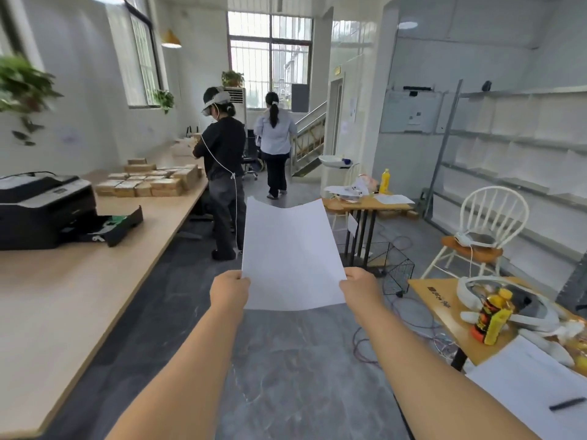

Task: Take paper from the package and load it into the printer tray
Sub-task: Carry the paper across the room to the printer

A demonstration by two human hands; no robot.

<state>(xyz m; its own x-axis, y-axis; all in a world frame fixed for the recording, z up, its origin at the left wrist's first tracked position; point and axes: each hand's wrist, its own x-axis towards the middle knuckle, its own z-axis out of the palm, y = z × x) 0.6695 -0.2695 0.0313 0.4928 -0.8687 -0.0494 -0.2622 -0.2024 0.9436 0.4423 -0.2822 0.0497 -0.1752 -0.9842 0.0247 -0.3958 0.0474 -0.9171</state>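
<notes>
Two hands, left hand [231, 289] and right hand [360, 289], pinch one paper stack [290, 258]; one printer [41, 208] leftward.

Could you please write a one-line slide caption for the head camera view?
Both hands, left hand and right hand, hold white paper over the floor; printer with open tray waits left.

Both arms outstretched, left hand [231, 289] and right hand [360, 289] pinched shut.

No legible text, labels or signs anywhere
</notes>
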